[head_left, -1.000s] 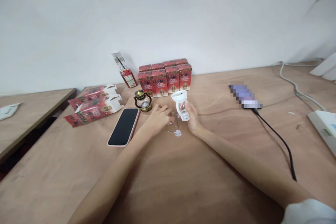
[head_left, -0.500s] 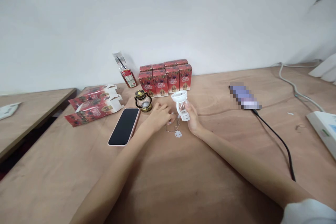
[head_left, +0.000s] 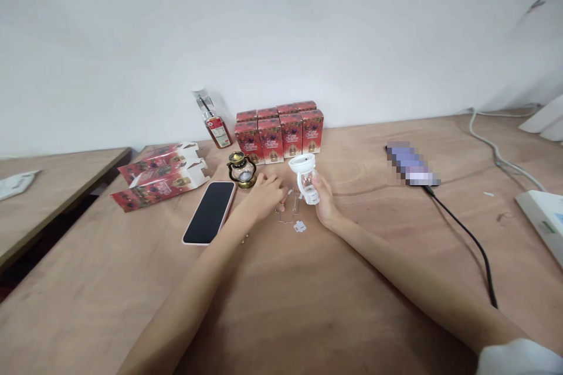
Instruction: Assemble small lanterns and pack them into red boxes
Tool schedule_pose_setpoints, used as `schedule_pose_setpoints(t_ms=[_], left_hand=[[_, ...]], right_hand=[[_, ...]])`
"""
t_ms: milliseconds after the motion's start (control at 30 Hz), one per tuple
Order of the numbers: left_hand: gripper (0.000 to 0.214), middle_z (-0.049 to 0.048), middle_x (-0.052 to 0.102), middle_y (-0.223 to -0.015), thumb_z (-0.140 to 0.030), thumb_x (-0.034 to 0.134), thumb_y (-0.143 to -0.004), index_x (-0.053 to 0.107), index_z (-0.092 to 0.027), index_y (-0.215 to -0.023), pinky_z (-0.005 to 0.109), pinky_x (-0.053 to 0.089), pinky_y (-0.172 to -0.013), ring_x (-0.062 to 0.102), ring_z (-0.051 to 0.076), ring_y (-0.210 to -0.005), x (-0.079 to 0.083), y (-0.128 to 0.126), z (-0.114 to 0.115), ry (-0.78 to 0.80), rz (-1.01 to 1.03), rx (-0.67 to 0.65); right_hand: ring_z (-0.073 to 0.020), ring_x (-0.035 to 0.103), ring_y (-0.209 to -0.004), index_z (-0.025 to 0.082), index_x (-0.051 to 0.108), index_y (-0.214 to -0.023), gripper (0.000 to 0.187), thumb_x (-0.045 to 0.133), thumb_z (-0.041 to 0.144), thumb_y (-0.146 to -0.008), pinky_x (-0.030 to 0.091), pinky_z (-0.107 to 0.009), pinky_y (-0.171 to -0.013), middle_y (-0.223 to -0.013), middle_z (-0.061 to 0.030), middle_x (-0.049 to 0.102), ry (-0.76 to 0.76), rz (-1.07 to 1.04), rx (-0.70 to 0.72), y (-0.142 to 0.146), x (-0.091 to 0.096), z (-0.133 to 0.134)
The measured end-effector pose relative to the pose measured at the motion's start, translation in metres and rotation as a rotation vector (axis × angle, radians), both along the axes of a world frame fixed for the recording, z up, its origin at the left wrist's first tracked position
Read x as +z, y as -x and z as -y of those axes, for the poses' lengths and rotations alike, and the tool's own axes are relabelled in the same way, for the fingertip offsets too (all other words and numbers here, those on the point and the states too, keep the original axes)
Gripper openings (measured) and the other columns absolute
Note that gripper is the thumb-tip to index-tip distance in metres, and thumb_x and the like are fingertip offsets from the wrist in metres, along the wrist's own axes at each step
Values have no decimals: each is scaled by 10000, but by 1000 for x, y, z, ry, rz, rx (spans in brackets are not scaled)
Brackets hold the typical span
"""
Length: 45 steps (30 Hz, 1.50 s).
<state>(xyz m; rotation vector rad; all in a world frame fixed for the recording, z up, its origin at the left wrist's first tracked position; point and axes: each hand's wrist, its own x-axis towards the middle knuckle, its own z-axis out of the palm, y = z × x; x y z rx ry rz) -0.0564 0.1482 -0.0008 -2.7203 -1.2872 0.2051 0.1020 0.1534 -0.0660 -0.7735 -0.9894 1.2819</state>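
In my right hand (head_left: 324,196) is a small white lantern (head_left: 307,180) with a clear body, held tilted with its wide round white base up. My left hand (head_left: 266,196) rests low over the table, fingers bent and a little apart, thumb beside a thin bent wire (head_left: 287,222). A tiny white piece (head_left: 290,191) lies just past the fingertips. Between my hands, nearer to me, is a small flat white piece (head_left: 299,227). A black-and-gold lantern (head_left: 241,170) stands upright behind my left hand. Tiny shiny bits (head_left: 245,239) lie beside my left forearm.
Several red printed boxes (head_left: 280,136) stand in rows near the wall. Opened red boxes (head_left: 160,179) lie at left, by a pink-edged phone (head_left: 209,212). A bottle with a red label (head_left: 218,132) stands behind. At right is a phone (head_left: 411,164) with a black cable (head_left: 467,240).
My left hand has shifted slightly, and a tiny white piece that was at its fingers now lies apart from them. The white lantern stays in my right hand. The view has moved slightly.
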Motion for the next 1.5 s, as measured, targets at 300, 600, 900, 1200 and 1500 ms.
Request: schedule_pose_setpoints(t_ms=[300,600,900,1200,1500], left_hand=[[139,65,619,-917,-285,568,-870,602,-160,-821,373,314,-827,525,224,-936,43,20,9,-84,198,14],[186,-1,652,-764,-293,549,-880,634,-188,-752,288,393,-748,552,148,-755,83,31,36,-231,677,-82],[188,3,666,-707,-220,517,-891,665,-171,-786,259,411,-689,559,130,-697,75,18,40,-122,679,-177],[192,-5,661,-712,-246,515,-904,667,-178,-810,275,358,-700,541,129,-701,79,17,44,-142,581,-203],[272,11,659,-724,-298,464,-933,682,-190,-810,290,318,-676,516,133,-705,79,16,46,-186,462,-211]], right_hand=[[-121,511,-650,217,532,-806,376,721,511,-667,421,-240,-582,-749,26,557,-49,-23,173,-3,-4,2],[-211,559,-952,240,505,-992,519,788,443,-607,459,-349,-823,-993,-25,583,-196,107,291,-4,6,15],[-193,532,-845,246,482,-958,514,770,496,-612,461,-336,-743,-908,-22,551,-247,163,281,-3,11,19],[-187,518,-886,245,470,-1030,483,756,402,-673,412,-320,-783,-967,-22,527,-357,271,241,-7,8,21],[-190,524,-870,252,472,-1024,481,747,434,-674,414,-315,-762,-943,-20,541,-370,299,230,-7,10,21]])
